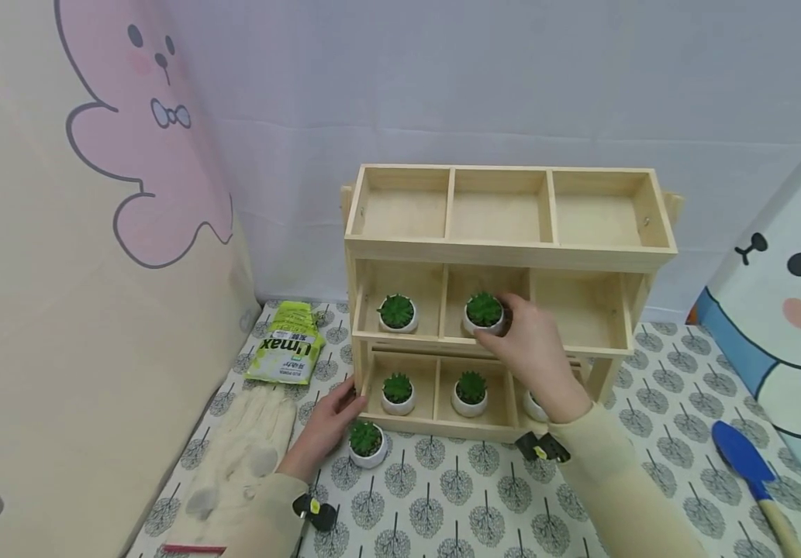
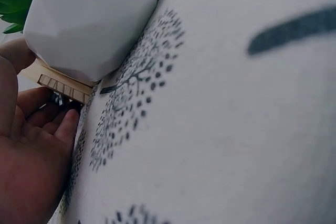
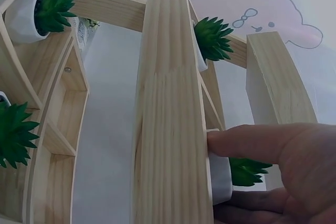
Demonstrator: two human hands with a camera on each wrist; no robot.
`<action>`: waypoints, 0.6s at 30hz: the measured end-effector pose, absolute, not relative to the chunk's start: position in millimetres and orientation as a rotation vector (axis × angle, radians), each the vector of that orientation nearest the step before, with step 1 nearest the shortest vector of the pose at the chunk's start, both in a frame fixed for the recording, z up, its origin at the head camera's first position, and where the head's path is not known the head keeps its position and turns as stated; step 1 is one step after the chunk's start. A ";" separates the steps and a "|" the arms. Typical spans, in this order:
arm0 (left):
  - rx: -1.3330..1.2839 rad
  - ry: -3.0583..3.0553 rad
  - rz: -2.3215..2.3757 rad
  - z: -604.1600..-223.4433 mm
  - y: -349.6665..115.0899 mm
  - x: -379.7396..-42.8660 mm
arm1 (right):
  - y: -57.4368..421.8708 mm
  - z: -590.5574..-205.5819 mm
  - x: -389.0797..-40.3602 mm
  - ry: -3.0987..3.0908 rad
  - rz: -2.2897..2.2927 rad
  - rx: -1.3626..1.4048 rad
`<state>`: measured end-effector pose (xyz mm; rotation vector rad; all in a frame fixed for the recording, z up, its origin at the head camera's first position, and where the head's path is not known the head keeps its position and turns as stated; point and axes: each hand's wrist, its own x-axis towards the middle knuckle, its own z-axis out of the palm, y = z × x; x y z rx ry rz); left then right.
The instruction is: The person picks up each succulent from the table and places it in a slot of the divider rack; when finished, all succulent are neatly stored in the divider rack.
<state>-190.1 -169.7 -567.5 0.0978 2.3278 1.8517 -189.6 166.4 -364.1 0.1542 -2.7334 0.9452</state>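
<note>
My right hand [image 1: 536, 353] holds a small potted succulent [image 1: 484, 312] in the middle compartment of the middle tier of a wooden shelf [image 1: 512, 252]. Thumb and fingers lie on either side of its white pot [image 3: 220, 179] in the right wrist view. Down at the lower left corner, my left hand [image 1: 330, 422] grips the end of the bottom tier [image 2: 63, 85], thumb on one side and fingers on the other. Just beside that hand, another potted succulent [image 1: 367, 444] stands on the tablecloth; its faceted white pot [image 2: 94, 22] fills the top of the left wrist view.
One succulent [image 1: 397, 312] sits in the middle tier's left compartment. The bottom tier holds several more, one partly hidden by my right arm. Left lie a green-and-white bag [image 1: 287, 345] and pale gloves [image 1: 239, 457]; a blue trowel [image 1: 742, 457] lies at the right.
</note>
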 end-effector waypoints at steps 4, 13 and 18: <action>0.099 2.336 1.849 -568.3 -169.7 -189.8 | 168.4 -362.3 -188.7 -2.758 0.958 0.136; 0.095 2.332 1.852 -568.3 -169.5 -189.7 | 176.8 -359.1 -188.1 -2.800 0.964 0.202; 0.092 2.321 1.859 -568.1 -169.2 -190.1 | 179.1 -357.4 -186.9 -2.812 0.950 0.231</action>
